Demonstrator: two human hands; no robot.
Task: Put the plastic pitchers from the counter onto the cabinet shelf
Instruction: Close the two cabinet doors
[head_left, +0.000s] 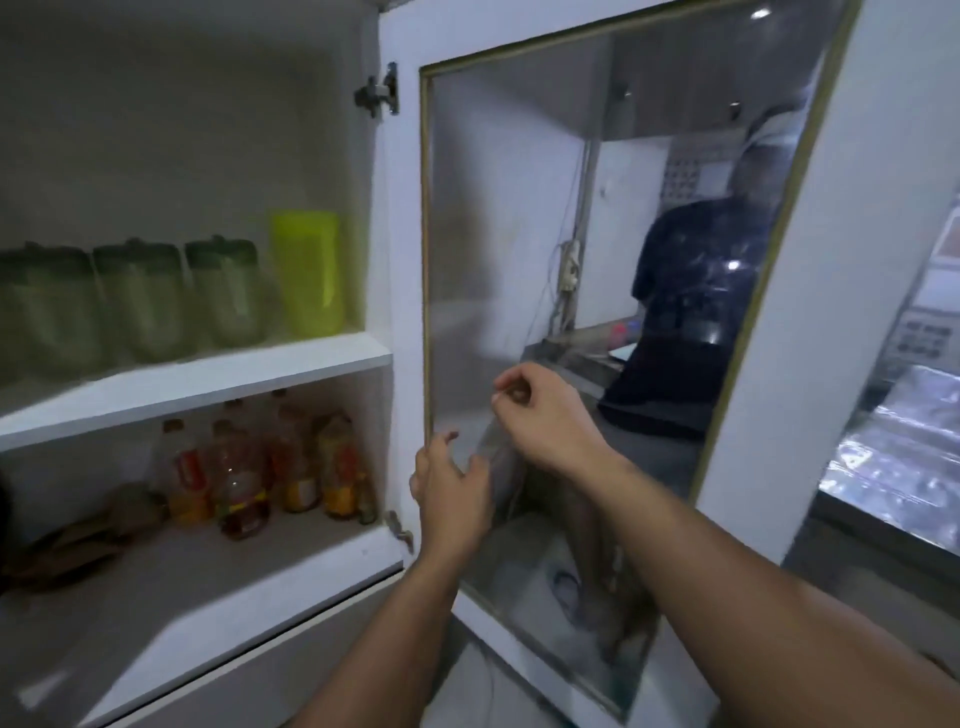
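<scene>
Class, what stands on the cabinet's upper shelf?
On the upper shelf: three green-lidded pitchers and one yellow-green pitcher. Anything behind them is hidden.

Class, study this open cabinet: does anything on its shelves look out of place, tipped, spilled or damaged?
Nothing is tipped or spilled. The one odd thing out is the bright yellow-green pitcher at the right end of the upper shelf: it is taller and lidless beside three matching green-lidded pitchers. The bottles below stand upright.

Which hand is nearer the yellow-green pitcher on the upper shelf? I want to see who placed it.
Left. The left hand is at the glass door's hinge-side frame, below and right of the yellow-green pitcher. The right hand is farther right, in front of the glass.
</scene>
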